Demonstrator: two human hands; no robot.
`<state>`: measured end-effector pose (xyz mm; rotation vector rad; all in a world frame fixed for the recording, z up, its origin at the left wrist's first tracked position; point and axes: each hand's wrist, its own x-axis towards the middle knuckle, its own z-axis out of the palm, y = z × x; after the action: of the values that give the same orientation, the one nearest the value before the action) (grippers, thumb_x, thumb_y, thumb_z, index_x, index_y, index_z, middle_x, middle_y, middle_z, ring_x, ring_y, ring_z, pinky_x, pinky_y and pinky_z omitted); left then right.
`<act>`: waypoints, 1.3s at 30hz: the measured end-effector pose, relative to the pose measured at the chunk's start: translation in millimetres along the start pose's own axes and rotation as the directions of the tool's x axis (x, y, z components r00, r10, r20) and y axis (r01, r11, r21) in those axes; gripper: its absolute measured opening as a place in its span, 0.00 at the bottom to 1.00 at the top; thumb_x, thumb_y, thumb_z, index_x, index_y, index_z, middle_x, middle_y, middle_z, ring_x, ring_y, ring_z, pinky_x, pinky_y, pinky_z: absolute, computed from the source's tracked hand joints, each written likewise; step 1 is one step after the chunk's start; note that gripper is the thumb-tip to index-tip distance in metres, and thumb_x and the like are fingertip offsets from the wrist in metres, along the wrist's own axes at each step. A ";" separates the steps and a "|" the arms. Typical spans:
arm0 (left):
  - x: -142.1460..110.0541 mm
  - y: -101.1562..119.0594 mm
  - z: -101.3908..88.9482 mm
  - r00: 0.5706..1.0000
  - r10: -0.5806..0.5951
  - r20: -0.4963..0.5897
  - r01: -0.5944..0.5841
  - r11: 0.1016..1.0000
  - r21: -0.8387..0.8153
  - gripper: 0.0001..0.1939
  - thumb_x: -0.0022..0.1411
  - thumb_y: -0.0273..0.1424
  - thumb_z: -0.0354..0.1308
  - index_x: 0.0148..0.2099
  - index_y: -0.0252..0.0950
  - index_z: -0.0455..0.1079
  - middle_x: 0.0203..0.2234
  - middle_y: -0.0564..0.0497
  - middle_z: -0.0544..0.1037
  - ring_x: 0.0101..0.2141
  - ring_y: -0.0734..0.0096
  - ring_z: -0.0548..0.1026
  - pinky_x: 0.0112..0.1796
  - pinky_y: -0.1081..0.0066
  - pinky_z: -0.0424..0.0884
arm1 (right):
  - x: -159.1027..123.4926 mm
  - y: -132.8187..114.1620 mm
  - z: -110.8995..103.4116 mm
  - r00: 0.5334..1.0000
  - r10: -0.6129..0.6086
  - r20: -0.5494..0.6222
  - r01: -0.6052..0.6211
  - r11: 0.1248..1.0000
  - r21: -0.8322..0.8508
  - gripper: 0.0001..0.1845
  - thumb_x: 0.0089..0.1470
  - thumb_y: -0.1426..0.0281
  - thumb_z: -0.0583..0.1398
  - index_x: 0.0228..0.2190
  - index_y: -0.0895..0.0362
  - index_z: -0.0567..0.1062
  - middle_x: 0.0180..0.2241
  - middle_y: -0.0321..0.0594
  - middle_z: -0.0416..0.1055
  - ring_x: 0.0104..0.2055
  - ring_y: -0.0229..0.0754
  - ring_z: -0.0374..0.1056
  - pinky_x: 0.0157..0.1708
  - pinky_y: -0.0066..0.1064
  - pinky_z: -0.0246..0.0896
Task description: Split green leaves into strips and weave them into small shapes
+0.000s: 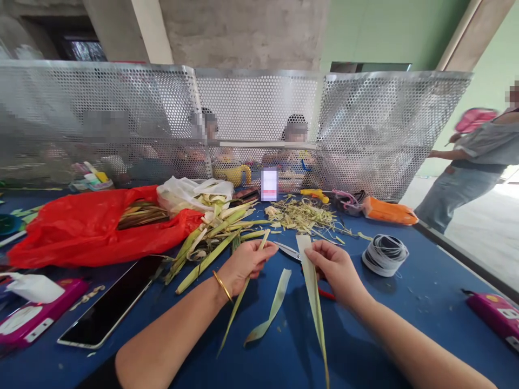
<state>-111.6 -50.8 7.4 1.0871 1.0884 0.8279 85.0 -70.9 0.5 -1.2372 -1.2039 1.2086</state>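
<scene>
My left hand [248, 265], with a gold bangle at the wrist, pinches a narrow green leaf strip [237, 305] that hangs toward me. Between the thumb and fingers of my right hand [334, 265] is a wider, pale leaf strip [312, 292], its tapered end pointing down. The two strips are apart. On the blue table between my hands lies another curled leaf piece [273, 308]. Scissors [288, 251] with red handles lie behind the right-hand strip, which partly covers them. Long green leaves [214, 254] are heaped beyond my left hand.
A red plastic bag [89, 227], a white bag [194, 192] and a dark-screened phone [113, 302] are on the left. Leaf scraps [306, 216] lie ahead, before a perforated metal screen [259, 102]. A spool [384, 255] and purple power strip [492, 319] are right; a person [474, 156] stands beyond.
</scene>
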 end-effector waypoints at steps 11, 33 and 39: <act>-13.6 -6.3 21.8 0.997 0.073 -0.030 -0.069 0.992 0.105 0.15 0.47 0.39 0.64 0.25 0.33 0.66 0.14 0.61 0.59 0.14 0.85 0.51 0.18 0.75 0.43 | -14.6 11.1 17.1 0.971 -0.085 0.224 0.130 0.972 -0.196 0.16 0.52 0.56 0.60 0.27 0.56 0.67 0.19 0.29 0.63 0.20 0.33 0.59 0.19 0.24 0.57; -16.6 -8.8 23.2 1.000 0.010 0.024 -0.010 1.000 0.002 0.17 0.48 0.43 0.64 0.29 0.35 0.67 0.12 0.61 0.59 0.15 0.83 0.54 0.17 0.78 0.43 | -14.4 -0.8 13.6 0.979 0.052 0.198 -0.054 0.999 0.002 0.22 0.47 0.50 0.62 0.27 0.57 0.71 0.20 0.31 0.67 0.21 0.32 0.62 0.22 0.24 0.60; -13.0 -9.0 20.9 0.992 0.037 -0.120 -0.047 0.996 -0.078 0.14 0.47 0.38 0.65 0.29 0.35 0.67 0.17 0.59 0.65 0.16 0.84 0.58 0.16 0.79 0.45 | -22.1 0.6 17.4 0.851 0.261 0.456 -0.278 0.960 -0.031 0.22 0.45 0.53 0.65 0.30 0.59 0.72 0.24 0.35 0.72 0.26 0.37 0.71 0.28 0.27 0.64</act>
<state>-95.1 -70.8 4.1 1.0065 1.1240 0.9716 67.4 -92.8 0.0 -1.1541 -1.3626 1.8001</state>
